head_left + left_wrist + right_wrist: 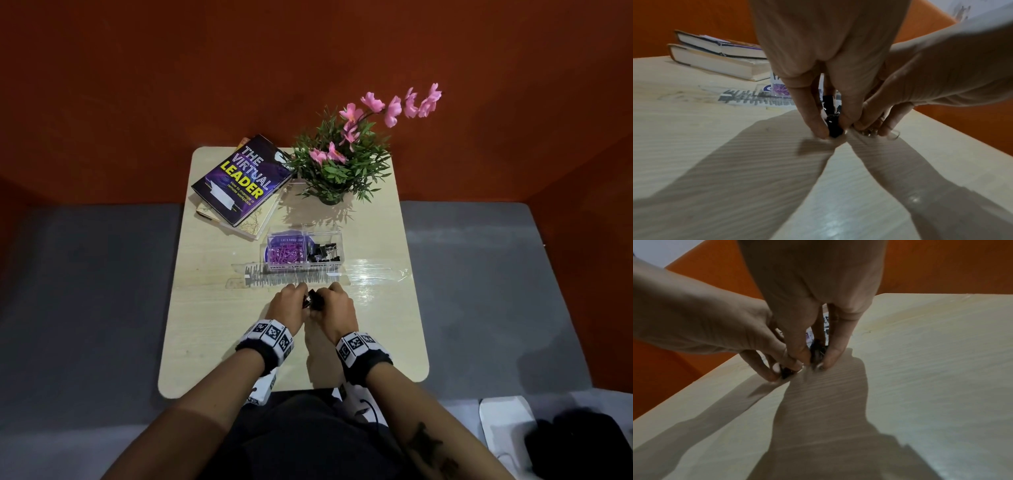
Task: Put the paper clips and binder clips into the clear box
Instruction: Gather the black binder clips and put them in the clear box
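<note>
The clear box (334, 236) stands mid-table, with purple paper clips (286, 254) in its left compartment and black binder clips (325, 251) in its right. Just in front of it, my left hand (296, 303) and right hand (327, 301) meet over a small cluster of black binder clips (313, 298) on the tabletop. In the left wrist view my left hand (833, 128) pinches a black binder clip (833, 127) between thumb and finger. Beside it, my right hand (816, 361) pinches another binder clip (817, 352) against the table.
A clear flat piece (284, 279) lies between the box and my hands. Two stacked books (239, 181) sit at the back left and a potted plant with pink flowers (342, 164) at the back right. The wooden table (212, 325) ends close behind my wrists.
</note>
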Demonstrator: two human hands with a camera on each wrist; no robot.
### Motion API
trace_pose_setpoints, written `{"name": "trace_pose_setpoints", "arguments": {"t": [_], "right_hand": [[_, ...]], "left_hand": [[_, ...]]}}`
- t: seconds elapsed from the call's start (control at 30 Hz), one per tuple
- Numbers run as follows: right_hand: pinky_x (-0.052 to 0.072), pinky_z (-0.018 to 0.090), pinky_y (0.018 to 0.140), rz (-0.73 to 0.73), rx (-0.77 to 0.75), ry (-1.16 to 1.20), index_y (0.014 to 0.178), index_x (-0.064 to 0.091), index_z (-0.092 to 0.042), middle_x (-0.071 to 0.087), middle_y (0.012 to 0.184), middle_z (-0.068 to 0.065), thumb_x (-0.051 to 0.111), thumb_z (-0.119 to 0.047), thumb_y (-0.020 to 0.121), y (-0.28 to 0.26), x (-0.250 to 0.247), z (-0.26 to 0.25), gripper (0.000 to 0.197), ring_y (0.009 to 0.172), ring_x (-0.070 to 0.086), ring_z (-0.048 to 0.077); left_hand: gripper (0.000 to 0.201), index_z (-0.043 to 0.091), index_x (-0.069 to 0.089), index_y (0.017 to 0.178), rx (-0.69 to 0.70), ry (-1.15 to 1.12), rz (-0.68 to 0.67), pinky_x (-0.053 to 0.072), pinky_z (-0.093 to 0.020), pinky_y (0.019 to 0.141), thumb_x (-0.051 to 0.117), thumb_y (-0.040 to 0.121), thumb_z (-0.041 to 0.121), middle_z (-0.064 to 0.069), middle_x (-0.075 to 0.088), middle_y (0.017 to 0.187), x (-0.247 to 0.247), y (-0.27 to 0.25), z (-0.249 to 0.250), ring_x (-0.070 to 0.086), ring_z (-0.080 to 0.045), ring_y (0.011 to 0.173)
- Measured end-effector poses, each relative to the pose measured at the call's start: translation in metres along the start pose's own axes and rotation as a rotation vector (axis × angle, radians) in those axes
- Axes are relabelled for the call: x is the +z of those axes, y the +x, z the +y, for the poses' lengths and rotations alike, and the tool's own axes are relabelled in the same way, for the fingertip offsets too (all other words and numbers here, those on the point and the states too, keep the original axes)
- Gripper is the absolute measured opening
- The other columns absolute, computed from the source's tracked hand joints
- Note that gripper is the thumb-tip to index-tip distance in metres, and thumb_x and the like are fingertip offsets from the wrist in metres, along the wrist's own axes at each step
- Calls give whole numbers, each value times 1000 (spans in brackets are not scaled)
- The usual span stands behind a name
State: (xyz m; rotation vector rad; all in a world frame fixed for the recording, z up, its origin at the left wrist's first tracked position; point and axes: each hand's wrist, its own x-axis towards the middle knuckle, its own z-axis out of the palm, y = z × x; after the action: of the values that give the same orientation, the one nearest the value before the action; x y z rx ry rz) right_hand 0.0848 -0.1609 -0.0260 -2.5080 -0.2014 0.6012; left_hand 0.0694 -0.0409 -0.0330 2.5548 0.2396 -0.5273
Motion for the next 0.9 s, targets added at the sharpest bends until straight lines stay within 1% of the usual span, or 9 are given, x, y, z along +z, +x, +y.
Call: {"name": "trace_pose_setpoints", "arguments": {"t": [0.1, 0.27, 0.37, 0.47, 0.5, 0.57, 0.63, 0.73, 0.9], "right_hand": [[49, 33, 62, 49, 59, 37, 75, 67, -6, 62, 81, 11, 65, -8, 74, 4, -3, 7, 3, 70, 61, 30], [56, 29, 65, 119, 111, 204, 75, 73, -13, 74, 73, 6, 69, -6, 69, 5, -24, 20, 9, 61, 65, 20], [54, 21, 65, 219, 38, 242, 82, 74, -10, 74, 75, 6, 74, -6, 72, 11, -49, 9, 10, 66, 66, 15], [45, 0, 60, 292, -13, 262, 92, 74, -8, 75, 83, 6, 72, -3, 78, 27, -73, -10, 15, 70, 66, 12], [47, 3, 63, 315, -17, 263, 94, 74, -8, 75, 87, 7, 72, -5, 79, 34, -79, -16, 16, 71, 65, 12], [55, 21, 74, 332, -23, 246, 97, 74, -10, 75, 92, 10, 73, -11, 80, 45, -87, -25, 17, 75, 66, 17], [53, 29, 81, 295, -4, 216, 106, 71, -10, 75, 97, 13, 74, -22, 80, 53, -91, -29, 29, 86, 68, 24], [50, 32, 86, 289, 24, 213, 118, 67, -13, 74, 103, 14, 72, -31, 83, 53, -94, -28, 40, 94, 68, 27], [42, 25, 69, 356, 150, 174, 104, 71, -15, 75, 94, 8, 64, -25, 88, 29, -82, -7, 20, 85, 68, 27]], "left_hand": [[23, 10, 58, 96, -34, -25, 16, 52, -39, 69, 70, 76, 9, -12, 61, 92, -2, -2, 0, 60, -30, 79], [25, 11, 63, 100, -47, -121, 39, 48, -32, 65, 70, 76, 7, -12, 64, 93, -9, -5, -12, 53, -23, 75], [27, 17, 66, 99, -29, -175, 31, 51, -33, 69, 73, 75, 8, -9, 65, 92, -13, -11, -20, 60, -25, 80], [27, 21, 68, 99, 24, -171, 18, 47, -28, 68, 75, 75, 11, -5, 65, 87, -18, -17, -22, 60, -22, 79], [27, 21, 68, 99, 41, -177, 20, 45, -27, 67, 75, 75, 11, -3, 64, 85, -23, -18, -20, 58, -20, 76], [26, 21, 69, 98, 81, -204, 47, 45, -26, 64, 74, 76, 9, 0, 63, 82, -33, -19, -14, 58, -17, 72], [26, 20, 70, 101, 121, -249, 87, 52, -30, 65, 74, 78, 9, -1, 67, 84, -45, -15, -5, 61, -16, 73], [30, 22, 68, 109, 169, -272, 146, 56, -35, 74, 75, 80, 16, -3, 69, 96, -60, 1, 12, 63, -17, 81], [35, 21, 63, 120, 213, -232, 169, 56, -41, 77, 69, 86, 23, -6, 67, 100, -72, 38, 41, 62, -21, 85]]}}
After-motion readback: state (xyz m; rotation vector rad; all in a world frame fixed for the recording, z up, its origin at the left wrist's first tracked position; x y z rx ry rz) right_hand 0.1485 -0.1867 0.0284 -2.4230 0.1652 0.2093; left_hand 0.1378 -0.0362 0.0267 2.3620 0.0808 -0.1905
